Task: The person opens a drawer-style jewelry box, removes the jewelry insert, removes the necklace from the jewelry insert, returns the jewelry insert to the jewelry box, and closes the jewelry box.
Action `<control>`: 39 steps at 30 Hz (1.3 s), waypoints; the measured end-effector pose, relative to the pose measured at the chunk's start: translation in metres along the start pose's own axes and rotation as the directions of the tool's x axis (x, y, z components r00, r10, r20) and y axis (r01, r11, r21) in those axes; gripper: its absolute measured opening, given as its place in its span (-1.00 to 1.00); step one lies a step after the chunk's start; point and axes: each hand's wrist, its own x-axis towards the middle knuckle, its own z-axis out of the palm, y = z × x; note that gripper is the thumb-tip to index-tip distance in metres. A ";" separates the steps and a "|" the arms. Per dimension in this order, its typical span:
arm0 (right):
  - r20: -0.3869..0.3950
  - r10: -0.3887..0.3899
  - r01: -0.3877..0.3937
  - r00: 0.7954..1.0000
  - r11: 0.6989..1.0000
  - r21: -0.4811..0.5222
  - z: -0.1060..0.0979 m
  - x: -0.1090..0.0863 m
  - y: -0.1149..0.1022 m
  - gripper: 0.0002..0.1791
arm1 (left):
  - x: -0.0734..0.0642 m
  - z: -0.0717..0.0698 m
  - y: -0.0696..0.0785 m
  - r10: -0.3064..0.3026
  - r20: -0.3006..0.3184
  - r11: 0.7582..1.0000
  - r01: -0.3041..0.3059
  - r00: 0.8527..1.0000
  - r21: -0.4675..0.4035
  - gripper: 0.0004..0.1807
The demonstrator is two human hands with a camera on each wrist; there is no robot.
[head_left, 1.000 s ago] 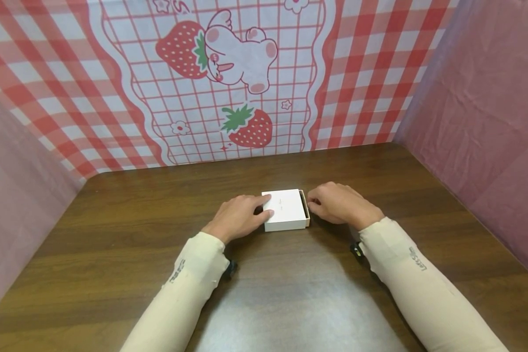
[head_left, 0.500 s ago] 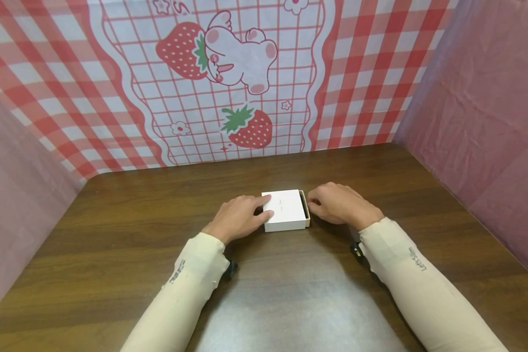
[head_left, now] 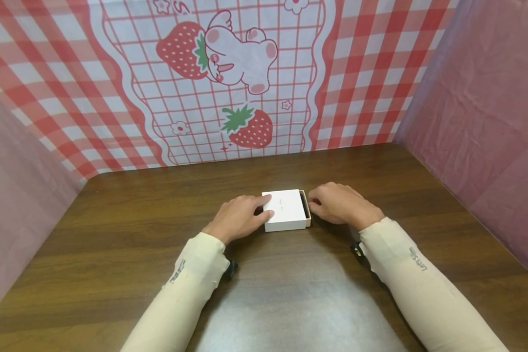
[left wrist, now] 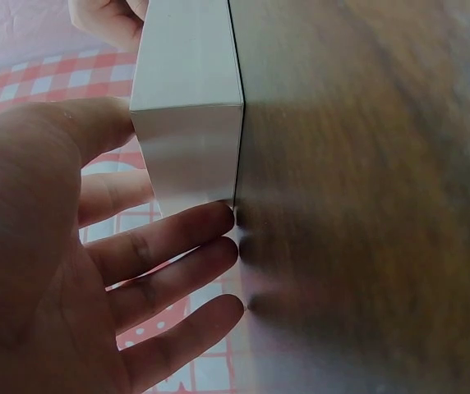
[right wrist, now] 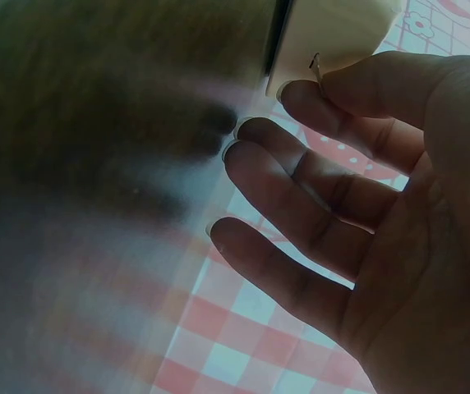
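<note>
A small white slide-out box (head_left: 283, 208) lies flat on the table, with faint print on its top. Its tan inner drawer (head_left: 308, 222) sticks out a little at the right, showing a dark interior. My left hand (head_left: 237, 216) holds the box's left end, thumb and index finger over the top edge; the left wrist view has the other fingers low by the end wall, tips at the tabletop. My right hand (head_left: 339, 203) is at the drawer's end. In the right wrist view its thumb and index finger pinch a small thin pull tab (right wrist: 316, 66), mostly hidden by the fingertips.
The brown wooden table (head_left: 264, 293) reaches back to a red-and-white checked cloth (head_left: 365, 73) with strawberry prints. Pink cloth (head_left: 484, 122) hangs at the right side and the left. Dark wrist devices (head_left: 357, 249) sit under both pale sleeves.
</note>
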 end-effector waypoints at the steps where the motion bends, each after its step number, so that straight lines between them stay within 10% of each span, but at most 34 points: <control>1: 0.000 0.000 0.000 1.000 1.000 0.001 0.000 0.000 0.000 -0.74 | 0.000 0.000 0.000 -0.001 0.001 1.000 0.001 1.000 -0.001 -0.40; 39: -0.015 0.020 -0.020 1.000 1.000 -0.008 0.000 0.000 0.001 -0.71 | 0.000 -0.001 0.001 -0.009 0.007 1.000 0.009 1.000 0.002 -0.41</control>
